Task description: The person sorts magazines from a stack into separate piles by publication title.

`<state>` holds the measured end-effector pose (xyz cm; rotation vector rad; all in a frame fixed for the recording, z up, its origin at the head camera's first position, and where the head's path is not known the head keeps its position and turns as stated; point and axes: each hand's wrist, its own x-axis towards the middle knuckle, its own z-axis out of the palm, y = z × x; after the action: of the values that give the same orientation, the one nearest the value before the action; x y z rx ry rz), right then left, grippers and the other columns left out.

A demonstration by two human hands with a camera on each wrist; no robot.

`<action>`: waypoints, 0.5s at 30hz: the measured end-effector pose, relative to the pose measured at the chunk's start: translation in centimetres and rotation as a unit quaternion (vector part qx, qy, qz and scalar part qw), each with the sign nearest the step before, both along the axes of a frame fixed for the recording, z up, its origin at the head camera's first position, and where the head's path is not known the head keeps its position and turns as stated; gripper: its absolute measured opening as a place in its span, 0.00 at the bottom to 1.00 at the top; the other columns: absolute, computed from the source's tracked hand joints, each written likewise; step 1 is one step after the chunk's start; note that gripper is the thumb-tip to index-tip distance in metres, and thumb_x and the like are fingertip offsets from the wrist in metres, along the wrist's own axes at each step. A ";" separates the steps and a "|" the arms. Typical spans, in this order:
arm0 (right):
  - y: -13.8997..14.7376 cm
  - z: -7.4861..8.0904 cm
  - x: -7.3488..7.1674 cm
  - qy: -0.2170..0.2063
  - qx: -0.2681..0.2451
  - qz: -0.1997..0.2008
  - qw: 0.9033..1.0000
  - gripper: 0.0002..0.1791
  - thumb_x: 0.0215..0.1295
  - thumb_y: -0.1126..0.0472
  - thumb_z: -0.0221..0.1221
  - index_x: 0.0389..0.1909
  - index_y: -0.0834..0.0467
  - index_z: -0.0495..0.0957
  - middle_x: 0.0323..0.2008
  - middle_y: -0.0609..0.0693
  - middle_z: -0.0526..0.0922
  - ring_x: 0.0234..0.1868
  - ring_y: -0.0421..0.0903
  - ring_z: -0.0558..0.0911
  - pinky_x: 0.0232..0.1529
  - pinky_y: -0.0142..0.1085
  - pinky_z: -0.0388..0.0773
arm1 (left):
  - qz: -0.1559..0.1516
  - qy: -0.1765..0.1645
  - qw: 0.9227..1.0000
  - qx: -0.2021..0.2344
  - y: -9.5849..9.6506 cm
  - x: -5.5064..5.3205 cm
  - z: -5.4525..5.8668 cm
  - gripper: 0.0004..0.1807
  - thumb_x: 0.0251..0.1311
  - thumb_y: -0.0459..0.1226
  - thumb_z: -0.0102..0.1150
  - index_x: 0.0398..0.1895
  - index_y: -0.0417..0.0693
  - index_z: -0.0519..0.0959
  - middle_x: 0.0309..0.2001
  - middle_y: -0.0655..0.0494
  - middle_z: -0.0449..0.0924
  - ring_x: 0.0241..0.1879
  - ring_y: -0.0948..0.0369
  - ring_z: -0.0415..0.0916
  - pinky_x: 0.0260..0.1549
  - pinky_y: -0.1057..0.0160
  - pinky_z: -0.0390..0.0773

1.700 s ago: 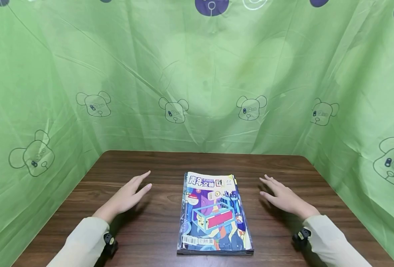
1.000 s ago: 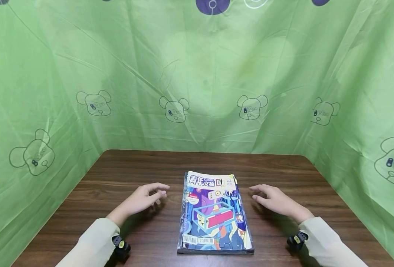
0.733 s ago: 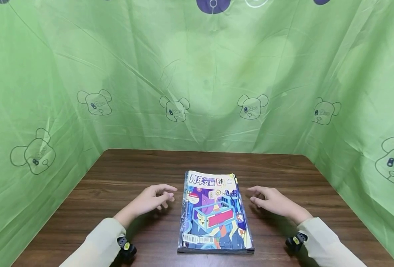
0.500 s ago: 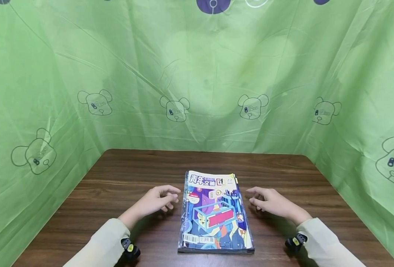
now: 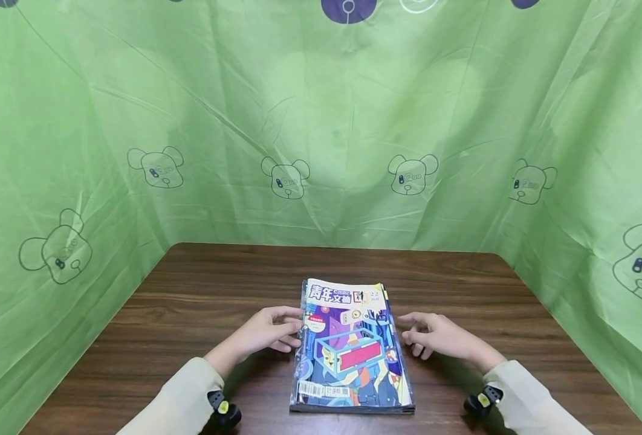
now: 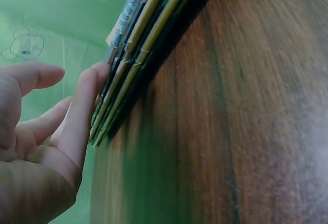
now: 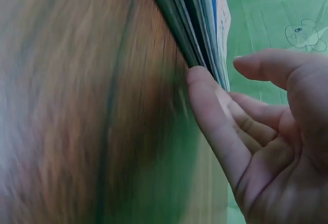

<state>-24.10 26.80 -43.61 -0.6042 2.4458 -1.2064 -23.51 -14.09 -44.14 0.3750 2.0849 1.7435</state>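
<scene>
A small stack of magazines (image 5: 348, 353) lies flat at the middle of the table, a colourful purple and blue cover on top. My left hand (image 5: 266, 332) is at its left side, fingertips right at the edge. In the left wrist view the magazine spines (image 6: 133, 55) show, with fingertips against the side and the thumb apart. On the other side, my right hand (image 5: 435, 335) is by the right edge, fingers loosely bent. The right wrist view has a fingertip right at the layered page edges (image 7: 197, 34), the thumb standing off. Neither hand grips the stack.
The dark wooden table (image 5: 234, 272) reaches back to a green curtain (image 5: 348, 121) printed with bear faces, which also encloses both sides. Black wrist cameras sit on both wrists, below the pale sleeves (image 5: 182, 393).
Both hands have moved inward from either side of the table to the stack's edges, the left hand farther. Their fingers are more bent than before. The magazines have stayed in place.
</scene>
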 end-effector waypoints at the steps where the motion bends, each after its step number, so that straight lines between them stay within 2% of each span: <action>1: -0.1 -0.1 0.0 -0.012 -0.004 0.000 1.000 0.30 0.73 0.57 0.58 0.67 0.73 0.66 0.33 0.56 0.84 0.30 0.53 0.84 0.27 0.43 0.86 | -0.003 -0.006 1.000 0.000 0.0 0.0 0.1 0.30 0.70 0.40 0.59 0.69 0.31 0.67 0.52 0.41 0.81 0.40 0.49 0.86 0.37 0.53 0.87; 7: -1.2 -0.2 0.4 -0.065 -0.016 -0.014 0.998 0.36 0.71 0.55 0.59 0.68 0.76 0.61 0.32 0.55 0.83 0.30 0.52 0.84 0.28 0.44 0.86 | -0.026 -0.023 0.999 -0.004 0.3 0.1 0.4 0.32 0.70 0.38 0.59 0.72 0.32 0.62 0.56 0.41 0.78 0.42 0.48 0.85 0.37 0.54 0.87; 15: -1.8 -0.1 0.8 -0.072 -0.019 -0.035 0.997 0.38 0.72 0.56 0.59 0.68 0.79 0.58 0.32 0.55 0.83 0.31 0.52 0.84 0.31 0.44 0.87 | -0.043 -0.043 0.998 0.034 1.4 0.4 0.3 0.34 0.68 0.34 0.61 0.71 0.28 0.61 0.59 0.38 0.73 0.43 0.47 0.84 0.42 0.53 0.86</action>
<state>-23.29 25.01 -43.73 -0.4299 2.3461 -1.2786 -23.14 -12.69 -43.84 0.3961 1.9247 1.7523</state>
